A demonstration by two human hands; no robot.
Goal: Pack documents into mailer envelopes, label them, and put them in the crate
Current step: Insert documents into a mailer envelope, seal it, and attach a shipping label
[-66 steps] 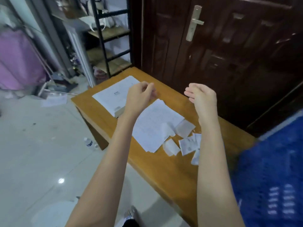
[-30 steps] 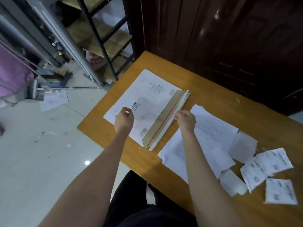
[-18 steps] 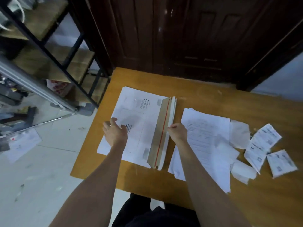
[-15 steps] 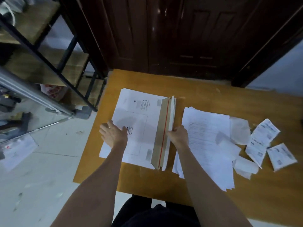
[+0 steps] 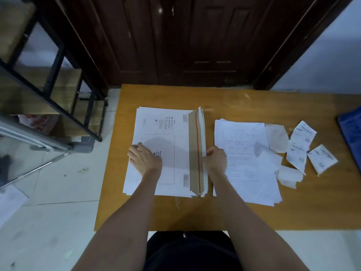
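I am watching a stack of mailer envelopes [image 5: 168, 151] lying at centre frame on the wooden table [image 5: 244, 98], brown flaps with the red tear strip facing right. The left hand [image 5: 145, 160] is lying flat on the top mailer with fingers spread and straight, pinning the stack so it is not sliding, I judge. The right hand [image 5: 215, 159] is working at the flap edge with fingers curled against it; I am reading this as pinching the top flap to separate one mailer, though the fingertips are hiding under the hand. The documents [image 5: 246, 163] are sitting just right of the stack, within reach for loading. Labels [image 5: 300, 145] and peeled backing scraps are lying scattered further right. A blue object [image 5: 351, 133] is showing at the right edge; I cannot tell whether it is the crate.
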